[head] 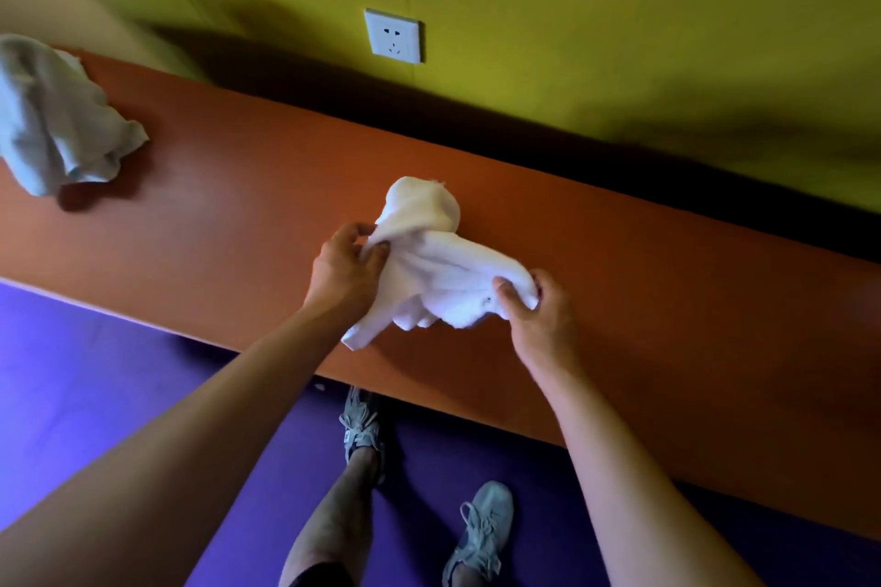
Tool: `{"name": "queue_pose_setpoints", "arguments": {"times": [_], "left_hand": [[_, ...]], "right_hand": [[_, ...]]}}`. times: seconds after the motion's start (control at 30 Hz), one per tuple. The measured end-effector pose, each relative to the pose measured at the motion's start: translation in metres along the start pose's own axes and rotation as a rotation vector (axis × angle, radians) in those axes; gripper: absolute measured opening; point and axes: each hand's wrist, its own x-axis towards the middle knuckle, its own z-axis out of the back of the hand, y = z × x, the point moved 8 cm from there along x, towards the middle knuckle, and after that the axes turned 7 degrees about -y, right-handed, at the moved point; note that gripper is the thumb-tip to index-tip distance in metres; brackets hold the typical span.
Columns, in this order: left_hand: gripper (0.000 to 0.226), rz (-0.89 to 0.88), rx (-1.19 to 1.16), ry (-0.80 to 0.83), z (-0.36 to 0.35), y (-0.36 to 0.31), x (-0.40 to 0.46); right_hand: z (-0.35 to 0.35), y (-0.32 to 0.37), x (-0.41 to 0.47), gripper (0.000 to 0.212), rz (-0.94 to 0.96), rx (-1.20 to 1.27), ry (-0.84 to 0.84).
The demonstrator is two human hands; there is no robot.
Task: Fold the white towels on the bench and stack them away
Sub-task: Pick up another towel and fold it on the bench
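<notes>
A small crumpled white towel (429, 262) lies bunched on the orange bench (229, 215), near its middle. My left hand (345, 265) pinches the towel's left edge between thumb and fingers. My right hand (534, 305) grips the towel's right corner. The cloth sags between the two hands, and one corner hangs toward the bench's front edge. A second pale towel (52, 119) lies in a loose heap at the bench's far left, apart from both hands.
The bench runs along a yellow-green wall with a white power socket (393, 36) above it. A dark gap separates bench and wall. Below the front edge are a purple floor and my own legs and grey shoes (362, 424).
</notes>
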Motion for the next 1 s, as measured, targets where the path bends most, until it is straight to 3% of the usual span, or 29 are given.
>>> {"name": "queue_pose_setpoints", "arguments": {"times": [0.13,0.2,0.27,0.37,0.53,0.67,0.77,0.83,1.0], "left_hand": [[0.037,-0.062,0.181,-0.015,0.005,-0.046,-0.044],[0.049,-0.25,0.298,0.004,0.002,-0.088,-0.078],[0.053,-0.459,0.224,0.132,-0.016,-0.134,-0.125],[0.067,-0.539,0.188,0.326,-0.053,-0.174,-0.188],[0.028,-0.507,0.045,0.255,-0.059,-0.213,-0.214],[0.053,-0.572,0.172,0.328,-0.064,-0.234,-0.225],[0.03,-0.614,0.302,0.256,-0.069,-0.241,-0.222],[0.016,-0.637,0.364,0.18,-0.068,-0.239,-0.216],[0.02,-0.631,0.616,0.108,-0.068,-0.202,-0.201]], "right_hand": [[0.071,0.035,-0.005,0.017,0.005,0.118,0.053],[0.096,0.057,-0.009,0.022,0.015,0.175,0.088],[0.117,0.076,-0.012,0.032,0.019,0.201,0.083],[0.143,0.096,-0.015,0.025,-0.001,0.225,0.094],[0.196,0.11,-0.022,0.013,0.012,0.241,0.215],[0.243,0.121,-0.028,0.013,0.006,0.295,0.336],[0.263,0.135,-0.035,0.023,0.005,0.317,0.413],[0.275,0.14,-0.041,0.014,0.015,0.311,0.439],[0.307,0.133,-0.055,0.011,0.045,0.248,0.483]]}}
